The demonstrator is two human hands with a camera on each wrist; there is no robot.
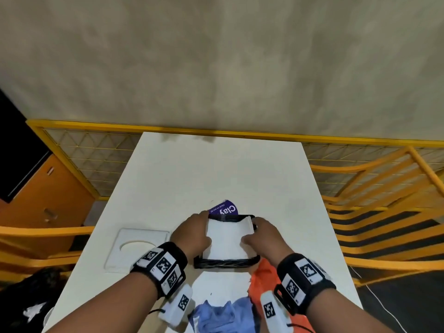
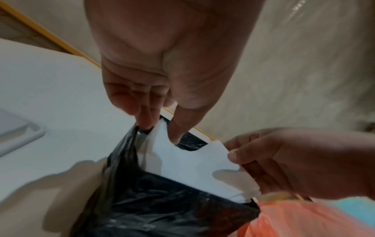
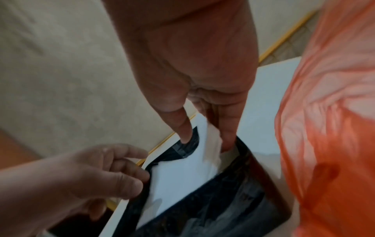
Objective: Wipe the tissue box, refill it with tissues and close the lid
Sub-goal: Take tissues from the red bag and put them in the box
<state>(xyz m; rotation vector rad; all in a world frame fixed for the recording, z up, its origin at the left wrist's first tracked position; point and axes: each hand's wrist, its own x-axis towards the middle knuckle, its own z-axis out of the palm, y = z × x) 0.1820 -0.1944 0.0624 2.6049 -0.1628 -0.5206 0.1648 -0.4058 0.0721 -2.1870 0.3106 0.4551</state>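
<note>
A black square tissue box (image 1: 225,263) stands open on the white table (image 1: 216,169). A white stack of tissues (image 1: 227,239) sits partly in its mouth. My left hand (image 1: 192,233) pinches the stack's left edge, thumb on top, fingers between tissues (image 2: 182,162) and box wall (image 2: 121,160). My right hand (image 1: 262,236) pinches the right edge, thumb over the tissues (image 3: 182,174), fingers down inside the box (image 3: 233,200). The box's white lid (image 1: 139,246), with an oval slot, lies flat to the left.
A purple wipes pack (image 1: 224,207) lies just behind the box. An orange plastic bag (image 1: 264,277) touches the box's near right corner, and a blue cloth (image 1: 223,313) lies at the near edge. Yellow railings (image 1: 374,188) surround the table.
</note>
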